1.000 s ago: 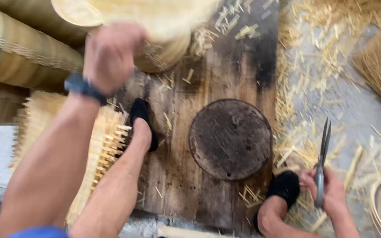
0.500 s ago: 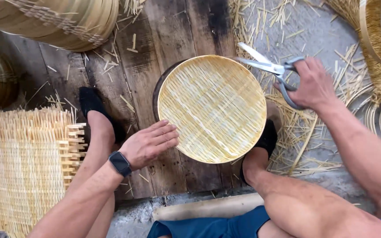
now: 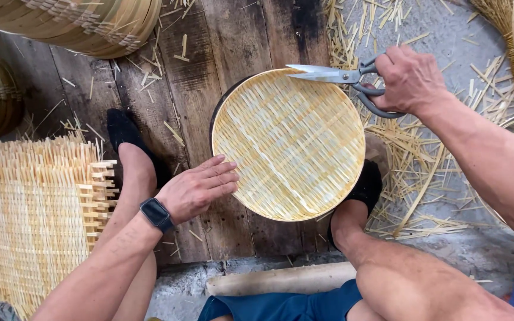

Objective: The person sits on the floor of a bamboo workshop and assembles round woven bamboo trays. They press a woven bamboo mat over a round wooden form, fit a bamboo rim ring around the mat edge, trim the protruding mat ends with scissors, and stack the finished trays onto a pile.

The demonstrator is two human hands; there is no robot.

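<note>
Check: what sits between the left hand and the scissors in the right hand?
In the head view, the round woven bamboo tray spans the gap: left hand touches its near-left edge, scissors in the right hand reach over its far rim.

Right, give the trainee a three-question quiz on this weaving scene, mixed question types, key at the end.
1. True or false: the right hand holds scissors with blades over the round woven tray.
2. What does the left hand touch?
A. the tray's rim
B. the square woven mat
C. the scissors
3. What is on the left wrist?

Key
1. True.
2. A.
3. A black wristwatch.
</note>
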